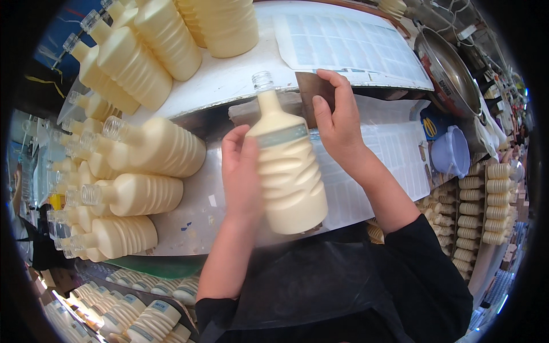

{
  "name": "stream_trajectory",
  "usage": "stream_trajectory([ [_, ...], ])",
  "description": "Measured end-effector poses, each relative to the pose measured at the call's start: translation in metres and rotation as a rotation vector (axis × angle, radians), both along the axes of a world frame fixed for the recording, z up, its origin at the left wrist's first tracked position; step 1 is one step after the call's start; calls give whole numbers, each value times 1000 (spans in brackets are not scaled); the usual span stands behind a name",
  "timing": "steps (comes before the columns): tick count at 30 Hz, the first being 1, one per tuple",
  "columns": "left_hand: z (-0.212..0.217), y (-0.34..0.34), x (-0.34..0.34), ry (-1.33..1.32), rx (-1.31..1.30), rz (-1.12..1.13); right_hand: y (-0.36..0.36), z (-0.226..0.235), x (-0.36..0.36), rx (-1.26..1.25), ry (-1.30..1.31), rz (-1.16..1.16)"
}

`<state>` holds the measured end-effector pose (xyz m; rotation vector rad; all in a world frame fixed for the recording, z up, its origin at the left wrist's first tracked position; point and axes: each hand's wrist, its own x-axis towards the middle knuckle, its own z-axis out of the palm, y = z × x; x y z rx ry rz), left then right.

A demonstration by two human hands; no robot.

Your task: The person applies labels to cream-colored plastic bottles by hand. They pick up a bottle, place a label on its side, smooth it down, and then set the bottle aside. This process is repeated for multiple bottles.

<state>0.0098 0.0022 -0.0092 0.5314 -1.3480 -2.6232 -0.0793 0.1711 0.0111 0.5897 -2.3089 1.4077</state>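
A cream plastic bottle [291,177] with ribbed sides and a clear threaded neck lies in front of me, its neck pointing away. Around its shoulder runs a greenish, see-through label band [280,136]. My left hand [240,166], partly blurred, is closed at the bottle's left side, with the thumb by the band's left end. Between thumb and fingers, my right hand [338,117] holds a thin brown rectangular plate [313,98]. This plate stands just beyond the bottle's right shoulder, apart from its body.
Several cream bottles [154,146] lie stacked at left; others [137,57] stand on the raised white shelf. Label sheets [349,43] lie on the shelf and more [377,160] on the table. At right are a lilac bucket [450,151], yellow-handled scissors [429,127] and a metal pan [449,68].
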Motion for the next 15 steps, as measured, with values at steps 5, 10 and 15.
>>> stream_trajectory([
  [5, 21, 8, 5, -6, 87, 9, -24, 34, 16, 51, 37, 3],
  [10, 24, 11, 5, -9, -11, -8, -68, 53, 26, 204, -52, 87],
  [15, 11, 4, 2, 52, -184, -8, -79, 65, 31, 265, -206, 201],
])
